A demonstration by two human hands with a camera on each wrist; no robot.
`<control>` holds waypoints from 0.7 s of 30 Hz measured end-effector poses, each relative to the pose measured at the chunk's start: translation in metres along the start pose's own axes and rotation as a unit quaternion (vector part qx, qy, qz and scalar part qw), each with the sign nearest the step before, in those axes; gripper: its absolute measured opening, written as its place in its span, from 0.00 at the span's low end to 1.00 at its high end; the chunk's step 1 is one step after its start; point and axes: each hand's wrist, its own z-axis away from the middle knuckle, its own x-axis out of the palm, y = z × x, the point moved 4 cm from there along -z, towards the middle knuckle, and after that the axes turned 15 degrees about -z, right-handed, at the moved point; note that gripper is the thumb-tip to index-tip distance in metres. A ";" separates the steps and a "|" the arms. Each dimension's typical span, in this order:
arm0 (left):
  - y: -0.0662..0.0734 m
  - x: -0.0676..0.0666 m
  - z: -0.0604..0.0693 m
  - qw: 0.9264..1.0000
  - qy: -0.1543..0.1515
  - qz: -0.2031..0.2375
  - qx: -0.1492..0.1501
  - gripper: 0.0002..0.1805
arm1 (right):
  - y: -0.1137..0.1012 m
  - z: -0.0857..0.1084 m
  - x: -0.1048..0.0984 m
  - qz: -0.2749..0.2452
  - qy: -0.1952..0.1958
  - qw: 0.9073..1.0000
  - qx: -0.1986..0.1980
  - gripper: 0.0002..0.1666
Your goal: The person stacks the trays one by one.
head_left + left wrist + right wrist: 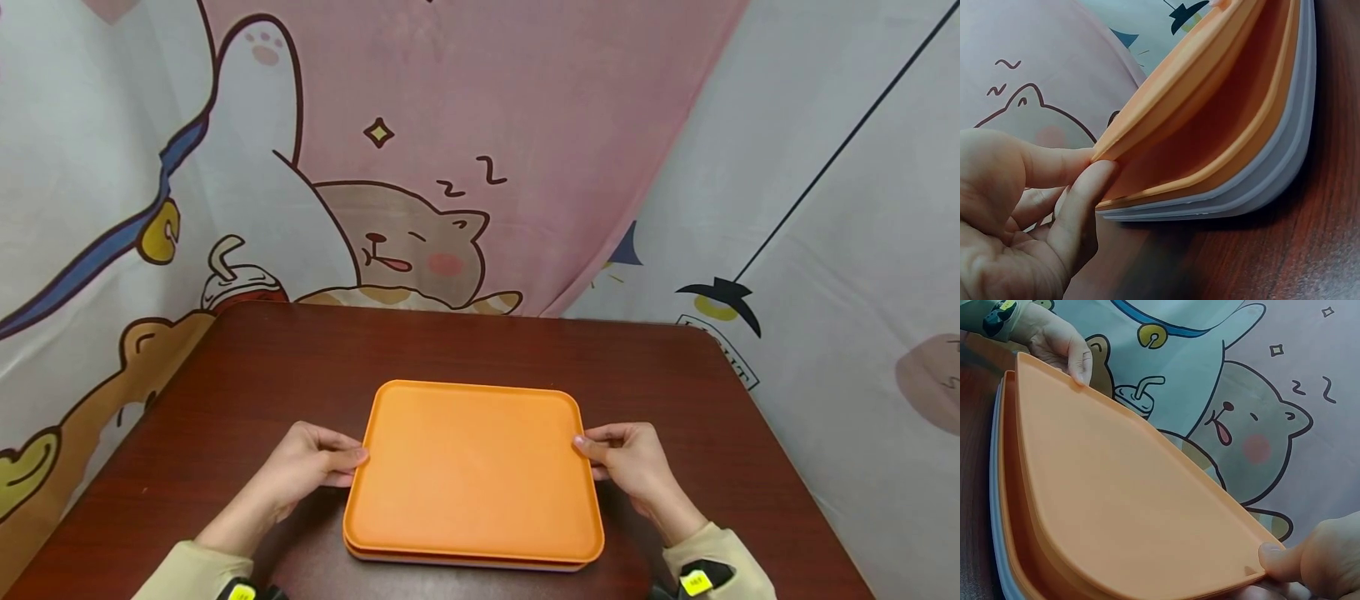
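A flat orange rectangular tray (472,475) with rounded corners and a low rim lies between the two hands. At its left edge, the left hand (311,467) pinches the rim between thumb and fingers. Opposite, the right hand (633,467) pinches the right rim, thumb on top. In the left wrist view a dark gap shows between this tray and a second orange tray (1261,134) beneath. Under that one sit pale grey trays (1294,147), stacked on the table. The top tray is raised a little off the stack.
The stack stands near the front of a dark red-brown wooden table (465,342). Behind and beside the table hangs a cloth (525,108) printed with cartoon animals. Both wrists wear a black strap with a yellow label (696,582).
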 end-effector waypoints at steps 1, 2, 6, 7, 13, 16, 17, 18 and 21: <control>-0.001 0.000 0.000 1.000 0.000 0.001 -0.001 0.15 | 0.000 0.000 0.000 0.002 0.000 1.000 -0.001 0.12; -0.002 0.000 0.000 1.000 0.000 0.002 -0.002 0.15 | 0.000 0.001 0.001 0.004 0.000 1.000 -0.001 0.12; -0.004 0.001 -0.001 1.000 0.001 0.005 -0.007 0.14 | 0.000 0.002 0.002 0.004 0.000 1.000 -0.005 0.12; -0.005 0.001 -0.001 1.000 0.001 0.005 -0.008 0.14 | 0.000 0.002 0.002 0.004 -0.001 1.000 -0.007 0.12; -0.007 0.002 -0.002 1.000 0.002 0.003 -0.009 0.14 | 0.001 0.001 0.003 0.005 0.001 1.000 -0.007 0.12; -0.008 0.002 -0.002 1.000 0.001 0.003 -0.008 0.14 | 0.001 0.001 0.003 0.009 0.003 1.000 -0.006 0.12; -0.009 0.002 -0.002 1.000 0.001 0.003 -0.008 0.14 | 0.001 0.001 0.003 0.010 0.004 1.000 -0.006 0.12; -0.009 0.002 -0.002 1.000 0.001 0.002 -0.007 0.14 | 0.000 0.001 0.003 0.012 0.004 1.000 -0.006 0.12; -0.010 0.002 -0.003 1.000 0.001 0.001 -0.006 0.14 | 0.000 0.001 0.003 0.010 0.004 1.000 -0.005 0.12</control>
